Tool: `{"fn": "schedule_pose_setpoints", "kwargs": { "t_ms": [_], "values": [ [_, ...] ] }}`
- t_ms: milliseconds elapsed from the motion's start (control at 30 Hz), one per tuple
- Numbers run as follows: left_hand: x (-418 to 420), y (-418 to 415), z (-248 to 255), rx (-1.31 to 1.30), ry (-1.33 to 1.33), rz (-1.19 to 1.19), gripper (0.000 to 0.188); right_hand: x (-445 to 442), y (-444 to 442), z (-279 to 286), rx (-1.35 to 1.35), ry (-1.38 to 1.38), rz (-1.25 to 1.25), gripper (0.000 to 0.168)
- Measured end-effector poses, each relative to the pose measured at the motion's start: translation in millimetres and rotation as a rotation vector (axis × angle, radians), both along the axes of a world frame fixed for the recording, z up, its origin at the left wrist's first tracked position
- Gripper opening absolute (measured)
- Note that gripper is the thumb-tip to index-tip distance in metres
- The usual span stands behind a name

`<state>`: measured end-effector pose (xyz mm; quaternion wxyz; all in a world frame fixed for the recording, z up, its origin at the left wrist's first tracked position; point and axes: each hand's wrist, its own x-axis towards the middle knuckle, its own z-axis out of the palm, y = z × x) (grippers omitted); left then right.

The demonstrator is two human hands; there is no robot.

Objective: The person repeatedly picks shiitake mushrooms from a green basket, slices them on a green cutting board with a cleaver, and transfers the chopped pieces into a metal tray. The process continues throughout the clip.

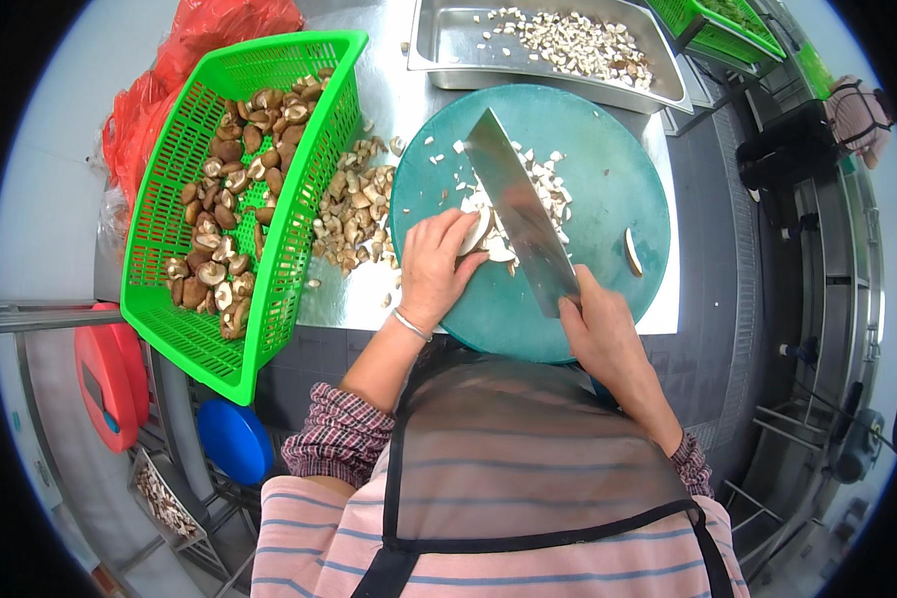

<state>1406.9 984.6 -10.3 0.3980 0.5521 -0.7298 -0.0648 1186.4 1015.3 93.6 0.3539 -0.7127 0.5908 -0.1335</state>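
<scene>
My right hand [604, 329] grips the handle of a cleaver [519, 217], its broad blade slanting up and left over a round green cutting board [605, 172]. With bent fingers, my left hand [439, 261] holds sliced shiitake mushroom [480, 230] on the board, left of the blade. Diced white mushroom pieces [553, 187] lie on both sides of the blade, and the blade hides some of them. A single mushroom slice [632, 253] rests apart near the board's right side.
A green plastic basket [269, 329] of whole shiitakes stands at left, beside a pile of mushroom stems [355, 205]. Behind the board is a steel pan [463, 37] holding diced mushroom. Red plastic bags [220, 34] sit behind the basket. Another person [856, 112] is at far right.
</scene>
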Motion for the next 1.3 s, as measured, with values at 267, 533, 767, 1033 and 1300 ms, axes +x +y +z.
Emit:
{"fn": "schedule_pose_setpoints", "kwargs": {
  "t_ms": [267, 533, 767, 1033, 1300],
  "values": [
    [8, 0, -13, -0.068, 0.062, -0.070, 0.023, 12, -4, 4, -0.056, 0.142, 0.160, 0.017],
    [5, 0, -12, -0.072, 0.039, -0.048, 0.020, 27, -17, -16, -0.038, 0.189, 0.137, 0.015],
    [5, 2, -12, -0.059, 0.053, -0.044, 0.017, 28, -13, -1, -0.026, 0.237, 0.179, 0.016],
    [8, 2, -14, -0.083, 0.056, -0.036, 0.022, 30, -16, -10, -0.068, 0.138, 0.077, 0.019],
    [11, 4, -16, 0.089, 0.152, -0.005, 0.030, 36, -18, -20, -0.074, 0.204, 0.182, 0.020]
  ]
}}
